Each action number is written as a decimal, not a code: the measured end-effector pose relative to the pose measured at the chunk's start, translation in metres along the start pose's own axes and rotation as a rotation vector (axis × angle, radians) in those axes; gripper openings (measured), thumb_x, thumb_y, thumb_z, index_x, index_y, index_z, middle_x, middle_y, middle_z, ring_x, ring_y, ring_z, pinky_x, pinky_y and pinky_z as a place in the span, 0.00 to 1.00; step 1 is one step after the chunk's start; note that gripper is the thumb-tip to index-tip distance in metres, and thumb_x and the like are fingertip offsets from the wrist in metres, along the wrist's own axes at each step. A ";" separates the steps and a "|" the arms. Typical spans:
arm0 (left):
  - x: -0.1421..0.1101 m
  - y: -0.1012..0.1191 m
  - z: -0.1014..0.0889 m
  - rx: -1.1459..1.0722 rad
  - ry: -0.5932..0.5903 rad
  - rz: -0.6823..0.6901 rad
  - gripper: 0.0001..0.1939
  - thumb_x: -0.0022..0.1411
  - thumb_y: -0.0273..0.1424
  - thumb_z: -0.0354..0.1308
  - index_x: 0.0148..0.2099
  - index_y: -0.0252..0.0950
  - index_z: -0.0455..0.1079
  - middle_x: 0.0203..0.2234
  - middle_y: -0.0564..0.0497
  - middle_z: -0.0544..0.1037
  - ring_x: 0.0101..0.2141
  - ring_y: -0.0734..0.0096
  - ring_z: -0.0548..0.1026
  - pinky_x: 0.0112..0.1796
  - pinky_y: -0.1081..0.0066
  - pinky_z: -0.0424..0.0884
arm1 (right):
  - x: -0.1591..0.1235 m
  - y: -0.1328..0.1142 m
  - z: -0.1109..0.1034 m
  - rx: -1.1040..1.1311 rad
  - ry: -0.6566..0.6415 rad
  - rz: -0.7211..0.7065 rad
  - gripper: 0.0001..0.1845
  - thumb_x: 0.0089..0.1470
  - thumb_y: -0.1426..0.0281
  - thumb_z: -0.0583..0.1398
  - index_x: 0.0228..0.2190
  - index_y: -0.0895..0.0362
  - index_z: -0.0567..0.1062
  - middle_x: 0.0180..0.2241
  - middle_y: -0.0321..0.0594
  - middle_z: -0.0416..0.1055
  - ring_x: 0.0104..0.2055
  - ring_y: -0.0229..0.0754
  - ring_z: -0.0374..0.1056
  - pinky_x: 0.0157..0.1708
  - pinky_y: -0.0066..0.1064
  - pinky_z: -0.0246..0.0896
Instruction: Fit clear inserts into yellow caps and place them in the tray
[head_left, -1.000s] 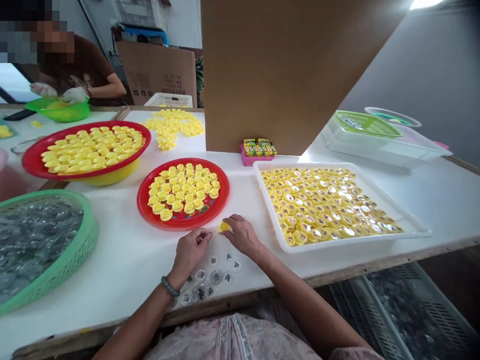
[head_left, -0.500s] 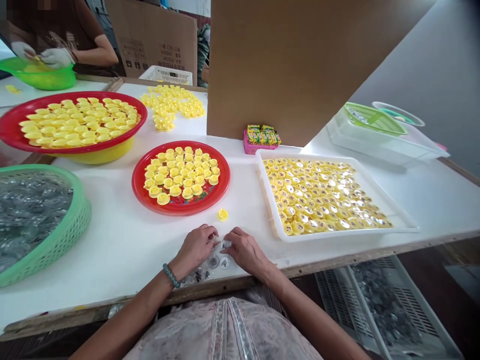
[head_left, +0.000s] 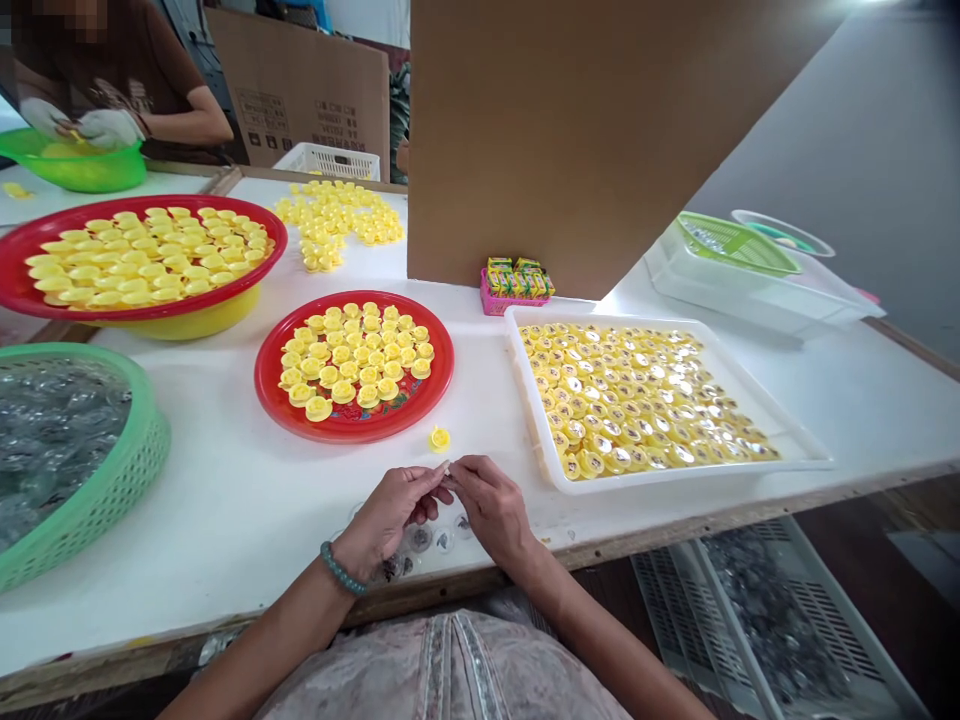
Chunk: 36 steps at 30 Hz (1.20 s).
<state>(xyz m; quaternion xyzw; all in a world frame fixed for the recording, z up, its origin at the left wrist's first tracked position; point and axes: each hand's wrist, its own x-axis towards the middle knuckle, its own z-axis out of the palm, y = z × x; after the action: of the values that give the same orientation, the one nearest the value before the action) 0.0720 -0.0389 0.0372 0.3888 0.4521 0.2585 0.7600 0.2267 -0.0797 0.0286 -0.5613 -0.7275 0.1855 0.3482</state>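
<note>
Well, at the far left a co-worker's gloved hands [head_left: 109,128] work over a green plastic bowl [head_left: 71,172], and nearer sits a green woven-plastic basket [head_left: 142,470], heaped with glinting clear pieces [head_left: 52,440] and placed within easy reach of the seated person. Beyond it, a wide red plate [head_left: 150,305] rests on a yellow basin [head_left: 187,325], loaded with rounded yellow caps [head_left: 142,255]. More loose yellow caps [head_left: 337,215] spread across the far side of the white table [head_left: 225,580], in front of a white crate [head_left: 326,162].

In the middle, a smaller red plate [head_left: 352,425] holds yellow caps [head_left: 352,360] set out in close rows, probably to keep them upright and easy to pick up. A lone yellow cap [head_left: 440,439] lies just beyond the hands. The left hand [head_left: 390,520], with a beaded green bracelet [head_left: 343,570] at its wrist, and the right hand [head_left: 491,510] meet at the fingertips, pinching a small pale piece [head_left: 448,468] between them, though it is too small to make out clearly. Clear discs [head_left: 420,540] lie beneath the wrists.

To the right, a shallow white tray [head_left: 529,420] holds rows of yellow caps with shiny tops [head_left: 622,395], beside a pink basket [head_left: 495,307] of boxed packets.
</note>
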 end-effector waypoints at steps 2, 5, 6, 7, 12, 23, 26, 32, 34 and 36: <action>0.000 -0.003 -0.001 -0.104 0.007 -0.020 0.19 0.49 0.44 0.62 0.31 0.31 0.72 0.23 0.49 0.72 0.20 0.78 0.62 0.21 0.76 0.53 | 0.000 -0.002 -0.001 -0.067 -0.054 -0.023 0.14 0.59 0.73 0.51 0.43 0.53 0.73 0.38 0.46 0.69 0.40 0.43 0.66 0.40 0.34 0.64; 0.001 -0.008 -0.003 -0.146 0.018 -0.003 0.16 0.48 0.40 0.64 0.30 0.31 0.71 0.22 0.51 0.69 0.21 0.78 0.61 0.22 0.76 0.55 | -0.001 -0.004 -0.004 -0.019 -0.134 -0.015 0.15 0.56 0.70 0.56 0.47 0.53 0.70 0.39 0.45 0.69 0.42 0.44 0.65 0.42 0.36 0.63; 0.002 -0.009 -0.004 -0.138 0.014 0.017 0.15 0.49 0.39 0.64 0.29 0.31 0.71 0.21 0.51 0.69 0.21 0.78 0.61 0.23 0.76 0.56 | -0.002 -0.005 -0.005 0.029 -0.158 -0.003 0.17 0.55 0.69 0.57 0.48 0.53 0.69 0.40 0.44 0.68 0.42 0.43 0.65 0.42 0.35 0.63; 0.002 -0.009 -0.005 -0.119 0.008 0.041 0.14 0.50 0.39 0.63 0.29 0.31 0.71 0.21 0.52 0.69 0.21 0.78 0.61 0.23 0.76 0.56 | -0.002 -0.006 -0.007 0.077 -0.173 0.018 0.19 0.54 0.68 0.59 0.48 0.53 0.69 0.40 0.43 0.68 0.41 0.42 0.65 0.42 0.33 0.63; 0.001 -0.002 -0.004 -0.006 -0.051 0.128 0.15 0.52 0.40 0.61 0.26 0.32 0.69 0.19 0.53 0.66 0.20 0.77 0.59 0.23 0.75 0.54 | 0.005 -0.012 -0.019 0.233 -0.190 0.182 0.15 0.49 0.68 0.63 0.41 0.54 0.74 0.33 0.38 0.68 0.31 0.36 0.65 0.33 0.28 0.63; 0.004 -0.007 -0.002 0.023 0.006 0.132 0.15 0.50 0.40 0.63 0.33 0.32 0.72 0.24 0.51 0.71 0.23 0.75 0.65 0.25 0.75 0.59 | 0.009 -0.005 -0.005 0.633 -0.064 0.554 0.07 0.44 0.68 0.64 0.28 0.57 0.77 0.26 0.37 0.73 0.29 0.38 0.67 0.30 0.29 0.62; 0.003 -0.008 -0.001 -0.027 -0.007 0.139 0.14 0.51 0.39 0.62 0.36 0.33 0.73 0.28 0.49 0.74 0.27 0.73 0.67 0.29 0.75 0.62 | 0.008 -0.004 -0.003 0.793 0.045 0.601 0.09 0.40 0.68 0.65 0.28 0.57 0.76 0.26 0.37 0.73 0.28 0.38 0.67 0.30 0.30 0.63; 0.000 -0.006 0.004 0.093 0.074 0.251 0.14 0.52 0.38 0.62 0.37 0.33 0.74 0.25 0.50 0.74 0.27 0.72 0.67 0.29 0.73 0.63 | 0.011 -0.006 -0.001 1.001 0.170 0.625 0.08 0.41 0.68 0.66 0.27 0.56 0.75 0.24 0.33 0.70 0.25 0.34 0.65 0.30 0.29 0.62; -0.002 -0.006 0.005 0.132 0.097 0.266 0.13 0.52 0.38 0.62 0.36 0.33 0.75 0.23 0.51 0.73 0.25 0.72 0.65 0.28 0.74 0.62 | 0.012 -0.006 0.002 1.063 0.202 0.651 0.09 0.42 0.68 0.66 0.28 0.57 0.74 0.24 0.33 0.70 0.25 0.33 0.64 0.30 0.28 0.62; -0.002 -0.006 0.006 0.151 0.123 0.275 0.13 0.52 0.39 0.62 0.35 0.33 0.75 0.23 0.51 0.73 0.25 0.73 0.65 0.27 0.74 0.61 | 0.011 -0.006 0.005 1.098 0.211 0.671 0.09 0.42 0.68 0.66 0.28 0.57 0.73 0.25 0.34 0.70 0.25 0.33 0.65 0.30 0.27 0.62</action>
<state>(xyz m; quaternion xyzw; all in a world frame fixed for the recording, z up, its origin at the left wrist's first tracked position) 0.0767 -0.0462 0.0349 0.4864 0.4586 0.3486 0.6570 0.2176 -0.0702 0.0328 -0.5139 -0.2739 0.5726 0.5770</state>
